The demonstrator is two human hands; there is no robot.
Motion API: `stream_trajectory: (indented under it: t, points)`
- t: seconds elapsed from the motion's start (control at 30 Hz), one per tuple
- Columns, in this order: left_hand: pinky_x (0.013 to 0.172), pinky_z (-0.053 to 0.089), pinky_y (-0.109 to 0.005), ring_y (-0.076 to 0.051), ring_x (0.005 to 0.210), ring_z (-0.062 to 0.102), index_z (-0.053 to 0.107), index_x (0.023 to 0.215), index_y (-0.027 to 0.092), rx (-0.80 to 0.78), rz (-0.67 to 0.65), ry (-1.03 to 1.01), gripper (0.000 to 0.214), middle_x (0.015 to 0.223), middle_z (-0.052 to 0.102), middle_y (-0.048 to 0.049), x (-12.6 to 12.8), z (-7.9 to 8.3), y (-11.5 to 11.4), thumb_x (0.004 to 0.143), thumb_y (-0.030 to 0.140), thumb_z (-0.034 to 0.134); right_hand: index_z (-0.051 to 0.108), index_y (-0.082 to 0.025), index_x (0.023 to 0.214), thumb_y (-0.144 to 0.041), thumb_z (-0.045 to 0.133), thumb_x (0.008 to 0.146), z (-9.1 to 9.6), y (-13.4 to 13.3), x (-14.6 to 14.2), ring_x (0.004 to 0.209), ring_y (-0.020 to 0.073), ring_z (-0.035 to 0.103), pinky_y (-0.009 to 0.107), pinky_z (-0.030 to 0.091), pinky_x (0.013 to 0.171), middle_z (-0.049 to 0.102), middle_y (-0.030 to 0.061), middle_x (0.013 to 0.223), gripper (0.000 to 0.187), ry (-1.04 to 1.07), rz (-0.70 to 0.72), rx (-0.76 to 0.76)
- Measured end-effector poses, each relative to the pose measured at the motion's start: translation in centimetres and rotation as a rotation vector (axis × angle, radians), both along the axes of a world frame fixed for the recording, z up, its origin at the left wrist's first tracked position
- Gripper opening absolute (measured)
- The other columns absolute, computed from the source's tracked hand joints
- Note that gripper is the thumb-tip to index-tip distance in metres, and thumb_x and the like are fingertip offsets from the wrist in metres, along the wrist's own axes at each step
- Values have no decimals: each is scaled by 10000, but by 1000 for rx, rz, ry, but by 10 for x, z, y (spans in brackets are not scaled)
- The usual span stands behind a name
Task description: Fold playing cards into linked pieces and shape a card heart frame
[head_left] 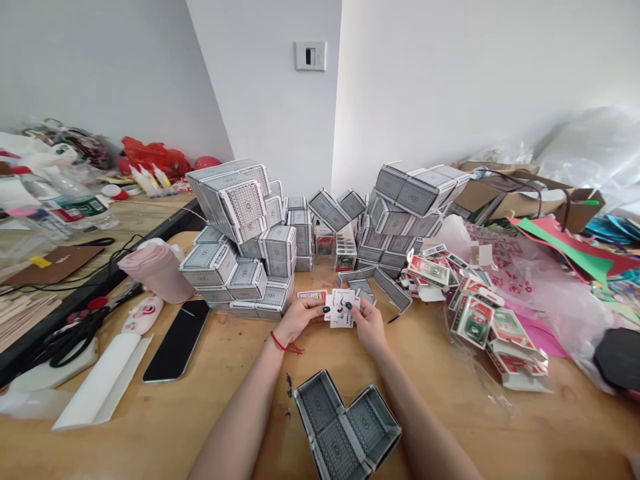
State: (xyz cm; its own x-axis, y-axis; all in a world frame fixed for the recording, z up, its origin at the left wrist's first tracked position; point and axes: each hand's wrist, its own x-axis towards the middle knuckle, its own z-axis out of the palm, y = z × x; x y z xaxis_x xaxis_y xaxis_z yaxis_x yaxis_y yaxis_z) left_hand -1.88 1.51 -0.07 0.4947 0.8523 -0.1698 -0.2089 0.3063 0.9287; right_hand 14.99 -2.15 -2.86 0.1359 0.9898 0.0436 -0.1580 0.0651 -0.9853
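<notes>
Here, left hand [300, 317] and right hand [371, 324], fingers [316, 305] pinching at least two cards [341, 317], one phone [177, 340]

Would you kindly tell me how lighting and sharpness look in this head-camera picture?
Head view: soft light, the wall paler right than left; a faint reflection on the phone; outer edges stretched and softened; the held cards' fine print unreadable.

One head-worn view, forward and down at the hands [300, 318].
</notes>
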Motion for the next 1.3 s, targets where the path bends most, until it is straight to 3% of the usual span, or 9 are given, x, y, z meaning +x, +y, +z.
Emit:
stream_trajectory:
  t: [0.37, 0.73, 1.1, 1.3]
  points:
    - [836, 439, -322, -191, 852, 599, 685, 820, 122, 134, -59, 100, 300, 867, 687, -68, 3, 5, -1, 577, 289, 740, 575, -160, 908, -413, 514, 761, -9, -2, -1, 697, 205, 605, 314, 488, 626, 654, 68, 799, 299, -188, -59, 40]
    - [631, 432, -248, -109, 601, 530, 575, 624, 121, 144, 98, 196, 317, 621, 592, 17, 13, 0, -2, 455, 291, 782, 576, -156, 800, -366, 477, 772, -9, -4, -5, 608, 157, 522, 246, 417, 543, 599, 37, 691, 234, -383, -116, 89]
    - [519, 365, -212, -76, 492, 438, 510, 492, 124, 145, 211, 296, 343, 487, 480, 54, 17, -3, 0, 445, 344, 769, 572, -167, 781, -399, 528, 753, -5, -7, -6, 593, 156, 528, 250, 426, 534, 599, 24, 668, 238, -287, -77, 69]
    - [675, 443, -275, -146, 678, 565, 657, 694, 107, 35, 21, 50, 311, 677, 638, -32, 6, 3, -1, 512, 336, 762, 586, -173, 871, -438, 585, 721, 2, -4, -5, 668, 204, 615, 315, 488, 605, 668, 52, 775, 304, -16, 24, 22]
